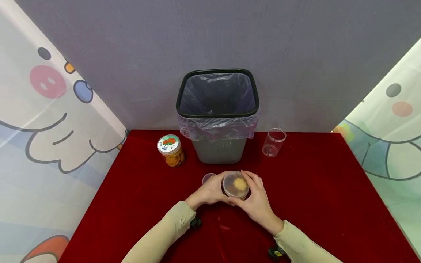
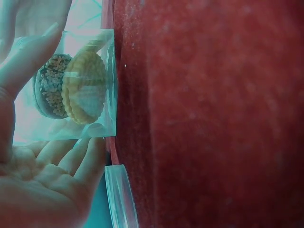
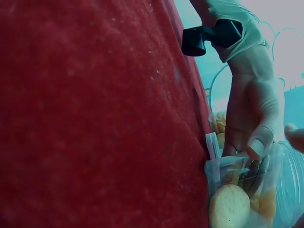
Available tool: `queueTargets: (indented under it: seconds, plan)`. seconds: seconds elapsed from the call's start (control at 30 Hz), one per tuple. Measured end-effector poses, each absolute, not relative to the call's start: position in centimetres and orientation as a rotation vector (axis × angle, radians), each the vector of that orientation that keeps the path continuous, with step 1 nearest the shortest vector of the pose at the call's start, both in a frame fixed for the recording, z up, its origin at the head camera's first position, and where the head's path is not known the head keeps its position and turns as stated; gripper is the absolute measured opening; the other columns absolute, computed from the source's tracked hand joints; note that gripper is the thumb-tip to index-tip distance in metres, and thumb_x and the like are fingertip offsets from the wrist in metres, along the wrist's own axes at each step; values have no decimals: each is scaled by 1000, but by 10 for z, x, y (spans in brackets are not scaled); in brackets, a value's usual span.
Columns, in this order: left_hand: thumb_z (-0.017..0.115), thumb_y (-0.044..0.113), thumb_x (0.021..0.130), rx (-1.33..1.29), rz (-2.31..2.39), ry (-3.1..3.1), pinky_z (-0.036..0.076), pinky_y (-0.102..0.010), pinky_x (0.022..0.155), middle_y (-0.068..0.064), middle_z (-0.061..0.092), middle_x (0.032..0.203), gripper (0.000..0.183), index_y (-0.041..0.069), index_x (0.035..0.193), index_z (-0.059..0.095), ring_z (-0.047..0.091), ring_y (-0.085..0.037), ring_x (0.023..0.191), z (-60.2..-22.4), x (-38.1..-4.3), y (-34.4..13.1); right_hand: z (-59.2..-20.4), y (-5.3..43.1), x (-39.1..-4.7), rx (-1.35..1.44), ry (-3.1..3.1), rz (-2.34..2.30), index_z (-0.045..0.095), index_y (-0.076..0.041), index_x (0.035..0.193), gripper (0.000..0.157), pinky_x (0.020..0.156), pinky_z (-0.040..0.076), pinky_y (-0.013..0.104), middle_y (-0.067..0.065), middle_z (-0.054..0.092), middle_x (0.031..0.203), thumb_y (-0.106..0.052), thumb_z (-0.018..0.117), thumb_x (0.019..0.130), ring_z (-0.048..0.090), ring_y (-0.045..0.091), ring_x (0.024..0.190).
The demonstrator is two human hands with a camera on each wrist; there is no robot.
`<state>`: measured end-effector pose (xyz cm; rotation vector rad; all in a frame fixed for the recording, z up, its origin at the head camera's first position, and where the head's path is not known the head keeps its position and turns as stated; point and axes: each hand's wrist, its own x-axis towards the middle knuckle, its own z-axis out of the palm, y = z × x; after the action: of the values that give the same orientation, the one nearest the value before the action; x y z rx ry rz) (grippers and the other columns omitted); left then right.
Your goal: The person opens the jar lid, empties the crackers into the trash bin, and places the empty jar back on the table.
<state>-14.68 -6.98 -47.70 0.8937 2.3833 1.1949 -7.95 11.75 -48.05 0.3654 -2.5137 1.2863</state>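
Between both hands stands a clear plastic jar (image 2: 111, 80) with round cookies inside; a sesame-coated cookie (image 2: 54, 88) and a ridged yellow cookie (image 2: 85, 90) show through its wall. My left hand (image 1: 212, 189) grips the jar's side, thumb across its wall and fingers round the far side. A translucent lid (image 1: 233, 182) tops the jar, and my right hand (image 1: 259, 201) holds it by the edge with thumb and fingers spread round it. Beside the left hand a second clear lid (image 1: 207, 178) lies on the red cloth, partly covered by that hand.
Behind the hands stands a grey bin (image 1: 218, 151) with a black rim and a plastic liner. A cookie jar with a printed lid (image 1: 169, 144) is left of it, and a clear cup (image 1: 274, 142) leans in view to its right. Red cloth (image 1: 315, 204) covers the table.
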Motion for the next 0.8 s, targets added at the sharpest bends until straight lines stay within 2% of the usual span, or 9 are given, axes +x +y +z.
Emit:
queueTargets:
  seconds: [0.2, 0.4, 0.67, 0.8]
  plan:
    - [88, 43, 56, 851, 1213, 2369, 41, -33, 96, 11, 50, 129, 97, 29, 139, 40, 49, -10, 115, -477, -146, -70, -481, 119, -83, 407, -2506, 1295, 44, -13, 139, 90, 91, 41, 42, -2, 42, 135, -46, 83, 64, 40, 15, 116]
    - [87, 45, 57, 843, 1203, 2363, 42, -31, 96, 13, 50, 128, 96, 30, 139, 39, 49, -8, 114, -478, -147, -70, -482, 126, -86, 505, -2515, 1352, 41, -19, 142, 90, 94, 40, 43, -2, 40, 138, -43, 83, 66, 39, 18, 123]
    - [88, 41, 57, 838, 1179, 2364, 41, -32, 96, 13, 48, 131, 99, 31, 141, 36, 48, -8, 116, -478, -148, -69, -483, 138, -98, 705, -2508, 1393, 40, -21, 142, 85, 99, 37, 29, -2, 40, 139, -37, 82, 70, 40, 19, 125]
    - [89, 38, 57, 825, 1173, 2365, 41, -32, 96, 13, 47, 131, 100, 31, 141, 35, 48, -8, 116, -477, -148, -69, -481, 146, -106, 831, -2527, 1379, 40, -22, 142, 84, 99, 38, 34, -3, 39, 140, -38, 81, 71, 40, 18, 126]
